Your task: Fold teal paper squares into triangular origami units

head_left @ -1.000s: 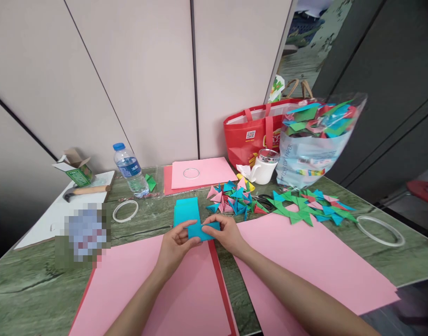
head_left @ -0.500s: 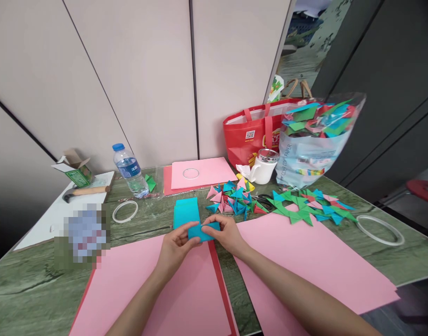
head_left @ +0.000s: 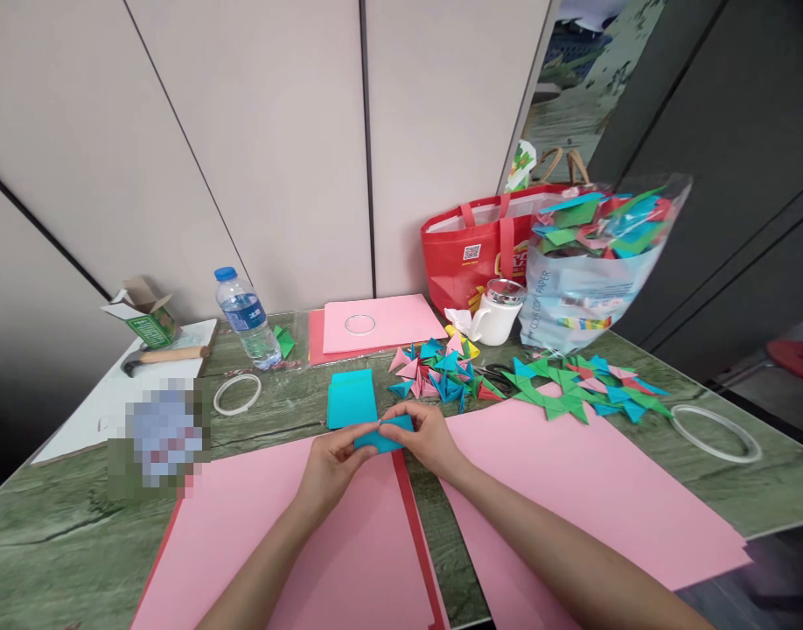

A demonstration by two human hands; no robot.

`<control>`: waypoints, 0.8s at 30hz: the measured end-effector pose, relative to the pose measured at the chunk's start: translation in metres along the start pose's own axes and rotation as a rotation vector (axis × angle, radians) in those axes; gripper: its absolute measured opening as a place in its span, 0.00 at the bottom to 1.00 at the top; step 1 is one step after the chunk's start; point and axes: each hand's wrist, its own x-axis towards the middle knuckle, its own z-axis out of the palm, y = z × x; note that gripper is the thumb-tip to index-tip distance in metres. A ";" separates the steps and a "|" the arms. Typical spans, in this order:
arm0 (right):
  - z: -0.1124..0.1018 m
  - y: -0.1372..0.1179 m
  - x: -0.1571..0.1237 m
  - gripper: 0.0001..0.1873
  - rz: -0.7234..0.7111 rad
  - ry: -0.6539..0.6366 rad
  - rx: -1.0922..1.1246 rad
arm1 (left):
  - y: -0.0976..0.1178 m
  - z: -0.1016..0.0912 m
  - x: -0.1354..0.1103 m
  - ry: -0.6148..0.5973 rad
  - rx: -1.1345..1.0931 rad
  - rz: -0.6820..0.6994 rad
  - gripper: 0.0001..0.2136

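Observation:
Between my two hands is a small folded piece of blue paper [head_left: 383,437], held above the near edge of a pink sheet. My left hand [head_left: 332,459] pinches its left end between thumb and fingers. On the other end, my right hand [head_left: 428,437] grips the paper with its thumb on the near face and its fingers curled behind. Just beyond lies a stack of blue paper rectangles [head_left: 351,398]. Large pink sheets [head_left: 349,534] with a red one under them lie beneath my left forearm, and more pink sheets [head_left: 591,490] lie under my right.
Folded paper pieces [head_left: 434,372], scissors [head_left: 499,378] and green paper stars [head_left: 552,394] lie beyond my right hand. Behind them stand a white mug [head_left: 499,313], a red bag [head_left: 467,254] and a plastic bag [head_left: 572,289]. A bottle [head_left: 247,319] and hammer [head_left: 169,355] are at left.
My left fingers have closed in along the blue paper's top edge toward my right hand. The paper stays in nearly the same place, and the view has shifted slightly.

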 end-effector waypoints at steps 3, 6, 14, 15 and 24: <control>-0.001 0.001 0.001 0.10 -0.007 0.007 0.006 | 0.001 0.000 0.000 0.020 -0.017 -0.020 0.12; -0.002 0.002 0.003 0.11 0.005 0.006 0.017 | 0.002 0.000 0.000 0.019 -0.036 -0.053 0.12; -0.002 0.005 0.004 0.11 0.044 0.023 0.079 | 0.004 0.000 0.000 -0.039 -0.211 -0.205 0.15; -0.002 0.006 0.004 0.12 0.049 0.018 0.088 | 0.004 0.000 -0.001 -0.043 -0.208 -0.206 0.15; -0.002 0.006 0.004 0.12 -0.016 -0.007 0.084 | 0.004 0.001 -0.001 0.007 -0.200 -0.168 0.13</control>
